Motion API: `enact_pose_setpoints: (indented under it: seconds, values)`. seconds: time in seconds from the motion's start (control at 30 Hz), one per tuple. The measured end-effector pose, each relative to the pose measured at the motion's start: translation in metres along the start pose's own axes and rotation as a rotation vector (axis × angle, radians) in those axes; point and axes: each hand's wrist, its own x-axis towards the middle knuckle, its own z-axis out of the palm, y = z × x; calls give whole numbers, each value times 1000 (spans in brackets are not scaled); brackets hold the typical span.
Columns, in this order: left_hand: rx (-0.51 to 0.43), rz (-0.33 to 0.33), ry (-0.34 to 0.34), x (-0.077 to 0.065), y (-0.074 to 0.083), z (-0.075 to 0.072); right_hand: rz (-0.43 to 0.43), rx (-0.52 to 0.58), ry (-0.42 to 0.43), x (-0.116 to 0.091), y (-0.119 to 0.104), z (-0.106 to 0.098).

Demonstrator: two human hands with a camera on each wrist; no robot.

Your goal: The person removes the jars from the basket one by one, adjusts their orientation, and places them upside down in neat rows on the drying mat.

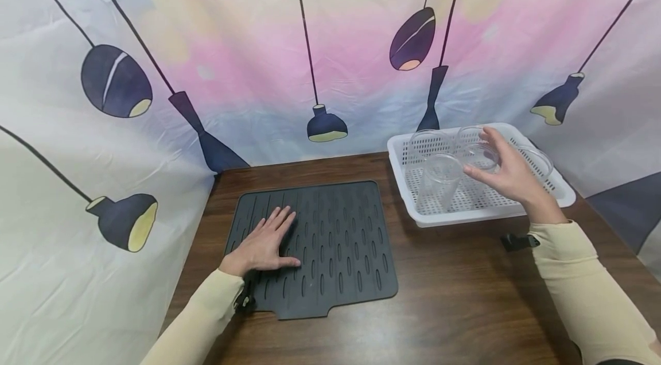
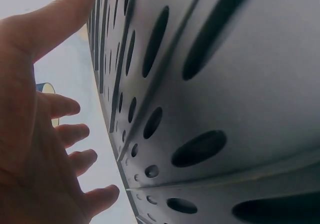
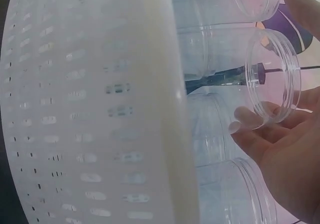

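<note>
Several clear, open-topped cylindrical jars (image 1: 443, 178) stand in a white perforated plastic basket (image 1: 459, 218) at the right. My right hand (image 1: 508, 173) reaches over the basket, thumb and fingers spread around the rim of one clear jar (image 3: 252, 74). In the right wrist view, fingers lie beside and behind that rim, while the thumb is apart from it; contact is unclear. My left hand (image 1: 263, 244) is above a dark grey slotted mat (image 1: 341, 239), its fingers straight and spread. A gap shows between the left hand and the mat in the left wrist view.
The mat and basket lie on a brown wooden table (image 1: 439, 296). Behind the table hangs a pale fabric backdrop (image 1: 248, 55) printed with dark pendant lamps. Dark straps are at both wrists, below cream sleeves (image 1: 573, 273).
</note>
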Motion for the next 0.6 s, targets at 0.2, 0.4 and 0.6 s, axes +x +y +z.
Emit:
enact_pose_setpoints:
  seconds: [0.2,0.4,0.6]
  values:
    - [11,-16,-38,-1,-2,3,-10,14,19,-2,4,1]
    - [-11,-28,-44,-2,-2,7,-34,42,36,-4,5,1]
    - [-4,-32,-58,-4,-3,12,20,19,32,-11,6,5]
